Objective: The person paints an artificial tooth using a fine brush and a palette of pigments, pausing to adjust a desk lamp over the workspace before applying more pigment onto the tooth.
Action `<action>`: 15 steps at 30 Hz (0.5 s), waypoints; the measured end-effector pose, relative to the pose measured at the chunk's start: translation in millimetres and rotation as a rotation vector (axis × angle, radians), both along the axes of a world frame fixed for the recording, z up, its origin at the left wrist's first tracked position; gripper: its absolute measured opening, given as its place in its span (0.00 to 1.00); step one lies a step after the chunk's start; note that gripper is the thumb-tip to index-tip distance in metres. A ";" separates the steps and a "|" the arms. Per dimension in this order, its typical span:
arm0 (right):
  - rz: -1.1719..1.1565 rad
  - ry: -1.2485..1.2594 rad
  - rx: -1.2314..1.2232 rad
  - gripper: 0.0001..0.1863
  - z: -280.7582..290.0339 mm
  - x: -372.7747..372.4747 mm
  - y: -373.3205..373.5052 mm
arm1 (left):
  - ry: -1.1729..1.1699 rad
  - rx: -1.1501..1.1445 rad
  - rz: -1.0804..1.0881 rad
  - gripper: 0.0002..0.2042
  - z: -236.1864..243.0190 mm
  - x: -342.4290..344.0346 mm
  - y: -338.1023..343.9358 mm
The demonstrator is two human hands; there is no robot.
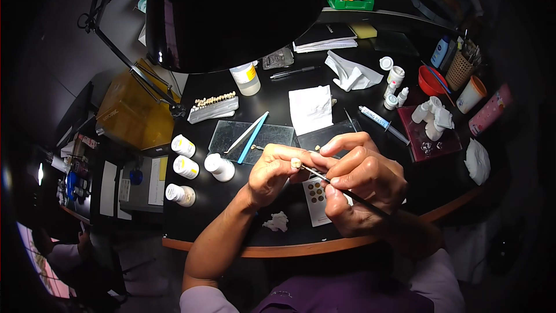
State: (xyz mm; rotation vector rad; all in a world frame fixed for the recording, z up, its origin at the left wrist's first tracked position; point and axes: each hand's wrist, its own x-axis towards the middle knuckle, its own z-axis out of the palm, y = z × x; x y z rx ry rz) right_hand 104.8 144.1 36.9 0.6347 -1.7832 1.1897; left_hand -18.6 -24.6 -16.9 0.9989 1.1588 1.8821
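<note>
My left hand (272,173) is closed, pinching a small cream-coloured dental crown (296,163) between thumb and fingertips. My right hand (370,182) grips a slim dark-handled brush (364,201) like a pen. Its thin tip reaches the crown; whether it is bristle or metal is too small to tell. Close to the right fingertips shows another small tooth-coloured piece (317,148), its support partly hidden. Under the hands lies a white card with round brown spots (317,202). Behind them are a glass slab (223,139) and, resting across it, a blue-handled tool (253,137) and a pale one (245,133).
White bottles (219,167) stand left of the hands. A black lamp shade (231,17) overhangs the back. Tooth shade tabs (215,102), a folded tissue (310,109), a syringe (383,124), a red bowl (430,80) and a dark red slab (414,128) surround the work area.
</note>
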 end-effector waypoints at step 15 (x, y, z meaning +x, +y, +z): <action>-0.026 0.007 0.055 0.15 -9.8 1.4 1.8 | 0.153 -0.005 -0.032 0.26 7.4 -3.1 3.1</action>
